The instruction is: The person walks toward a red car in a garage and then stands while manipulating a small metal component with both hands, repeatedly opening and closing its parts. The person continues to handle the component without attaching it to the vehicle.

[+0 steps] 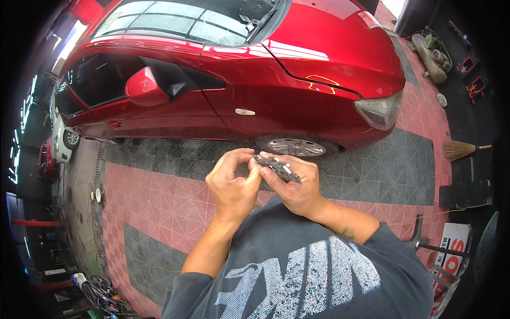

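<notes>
Both my hands are raised in front of my chest around a small dark part (278, 167) with light patches, about finger-long. My right hand (297, 186) holds it from below and behind. My left hand (232, 183) pinches its left end with fingers curled. Behind the hands stands a red car (276, 69), its front wheel (296, 146) just beyond my fingers. What the small part is exactly I cannot tell.
Red and grey grid floor tiles (159, 196) lie below. A broom (463, 149) lies at the right, a metal tank (431, 56) at the upper right. A chair frame and a sign (451, 250) stand at the lower right. Cables and tools (101, 295) lie lower left.
</notes>
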Demonstrator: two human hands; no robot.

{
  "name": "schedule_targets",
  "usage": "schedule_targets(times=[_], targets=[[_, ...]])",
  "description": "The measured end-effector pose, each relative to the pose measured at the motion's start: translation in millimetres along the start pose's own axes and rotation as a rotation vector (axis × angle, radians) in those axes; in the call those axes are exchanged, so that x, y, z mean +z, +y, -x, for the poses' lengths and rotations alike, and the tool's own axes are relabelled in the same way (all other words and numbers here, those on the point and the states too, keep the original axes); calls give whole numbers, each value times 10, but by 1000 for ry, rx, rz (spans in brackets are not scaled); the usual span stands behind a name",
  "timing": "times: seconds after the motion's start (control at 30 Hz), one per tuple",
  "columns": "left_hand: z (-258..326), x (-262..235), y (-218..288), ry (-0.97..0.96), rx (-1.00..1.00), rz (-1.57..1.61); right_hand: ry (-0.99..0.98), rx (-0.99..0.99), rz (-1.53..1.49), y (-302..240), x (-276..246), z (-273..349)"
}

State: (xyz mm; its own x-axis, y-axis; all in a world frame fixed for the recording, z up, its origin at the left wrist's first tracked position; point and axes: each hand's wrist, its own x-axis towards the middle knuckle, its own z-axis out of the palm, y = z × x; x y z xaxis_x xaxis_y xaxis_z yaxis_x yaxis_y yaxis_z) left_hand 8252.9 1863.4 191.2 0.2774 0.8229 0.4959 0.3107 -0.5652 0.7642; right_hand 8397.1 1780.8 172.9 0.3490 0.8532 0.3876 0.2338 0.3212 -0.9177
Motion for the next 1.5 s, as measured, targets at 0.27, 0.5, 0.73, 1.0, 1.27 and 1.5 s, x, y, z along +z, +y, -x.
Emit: schedule_targets(times=[0.27, 0.5, 0.73, 1.0, 1.27, 1.5], targets=[[-60, 96, 16, 52, 24, -38, 154, 47, -154, 130, 32, 39], [-198, -402, -433, 84, -276, 233, 228, 394, -616, 7, -169, -99], [32, -585, -103, -377, -256, 370, 185, 489, -827, -35, -205, -96], [-173, -569, 266, -377, 3, 83, 150, 476, -806, -98, -196, -60], [-316, -292, 401, -254, 133, -56, 127, 341, -427, -143, -181, 8], [-295, -290, 354, -341, 86, -52, 90, 135, -90, -107, -179, 95]])
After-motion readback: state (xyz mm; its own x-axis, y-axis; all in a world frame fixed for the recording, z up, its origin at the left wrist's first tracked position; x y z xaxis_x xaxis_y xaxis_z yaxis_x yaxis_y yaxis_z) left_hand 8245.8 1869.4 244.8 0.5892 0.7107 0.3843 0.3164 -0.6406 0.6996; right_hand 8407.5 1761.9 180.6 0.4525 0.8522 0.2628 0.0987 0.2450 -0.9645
